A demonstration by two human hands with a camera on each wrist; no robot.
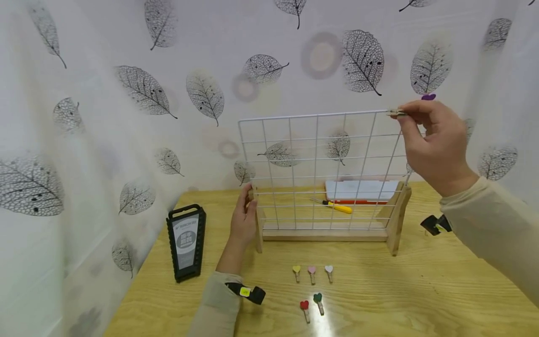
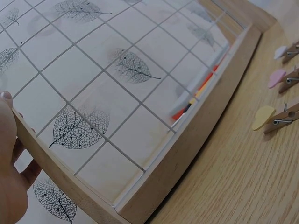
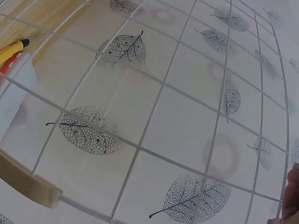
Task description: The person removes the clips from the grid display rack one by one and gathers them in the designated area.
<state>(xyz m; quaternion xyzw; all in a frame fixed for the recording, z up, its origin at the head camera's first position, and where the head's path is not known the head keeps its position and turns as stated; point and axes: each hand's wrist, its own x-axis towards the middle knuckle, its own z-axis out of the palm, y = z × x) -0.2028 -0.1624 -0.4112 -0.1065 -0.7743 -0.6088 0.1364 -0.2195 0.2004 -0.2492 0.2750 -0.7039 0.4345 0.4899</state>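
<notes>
A white wire grid [image 1: 303, 157] stands upright in a wooden stand [image 1: 324, 235]. At the grid's top right, my right hand [image 1: 438, 145] pinches a small wooden clothespin [image 1: 395, 112] at the top wire. A purple piece [image 1: 428, 97] shows above that hand, probably the clothespin's heart. Whether the clothespin's tip is around the wire, I cannot tell. My left hand [image 1: 243, 222] holds the stand's left wooden side, and its thumb and fingers lie on either side of the wood in the left wrist view. Only part of the right hand [image 3: 290, 200] shows at the right wrist view's edge.
Clothespins with yellow [image 1: 296, 269], pink [image 1: 311, 270], white [image 1: 329, 269], red [image 1: 304, 305] and green [image 1: 317, 297] hearts lie in front of the stand. Behind it are a yellow screwdriver [image 1: 341, 208] and a pale box [image 1: 362, 189]. A black case [image 1: 186, 243] lies left.
</notes>
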